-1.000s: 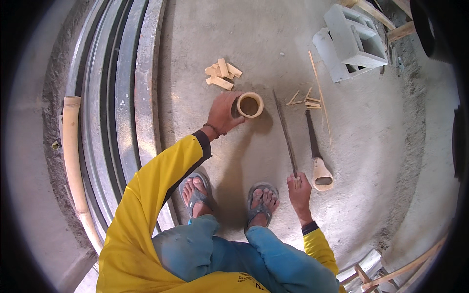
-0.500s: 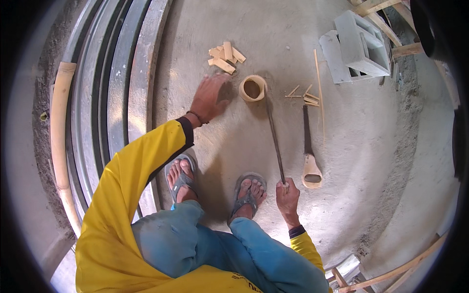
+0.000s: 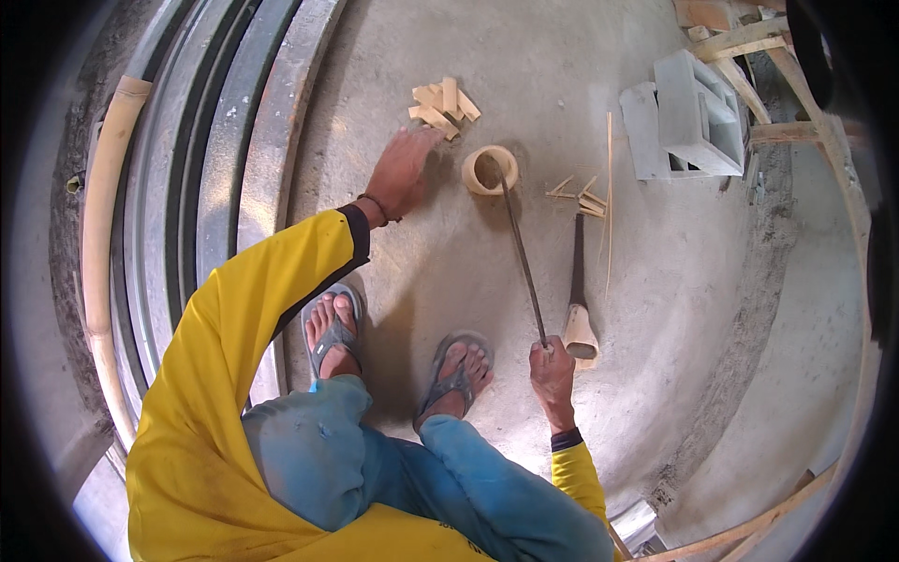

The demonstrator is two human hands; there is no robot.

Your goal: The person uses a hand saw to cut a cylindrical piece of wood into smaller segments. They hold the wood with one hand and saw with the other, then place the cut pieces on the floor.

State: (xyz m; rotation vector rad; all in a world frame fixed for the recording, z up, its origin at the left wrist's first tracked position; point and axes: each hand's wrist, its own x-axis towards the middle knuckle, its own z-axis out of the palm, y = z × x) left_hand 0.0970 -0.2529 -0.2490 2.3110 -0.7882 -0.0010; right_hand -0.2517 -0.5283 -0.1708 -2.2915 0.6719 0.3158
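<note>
Though two hands (image 3: 403, 173) (image 3: 552, 375), one long blade (image 3: 521, 253).

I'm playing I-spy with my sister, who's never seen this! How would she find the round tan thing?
Start at the long grey beams on the left, then go right across the floor, past the left hand. The round tan thing is there, hollow, unlike the flat wood pieces above it.

- Long thin dark metal blade (image 3: 523, 264): matt.
- Short hollow pale bamboo cylinder (image 3: 472, 176): smooth, dull wall.
- Long grey metal beams (image 3: 225, 178): smooth, slightly glossy, speckled.
- Broad grey concrete floor (image 3: 674, 272): matt, grainy.
- Loose blue cloth trousers (image 3: 309, 454): matt, creased.
</note>
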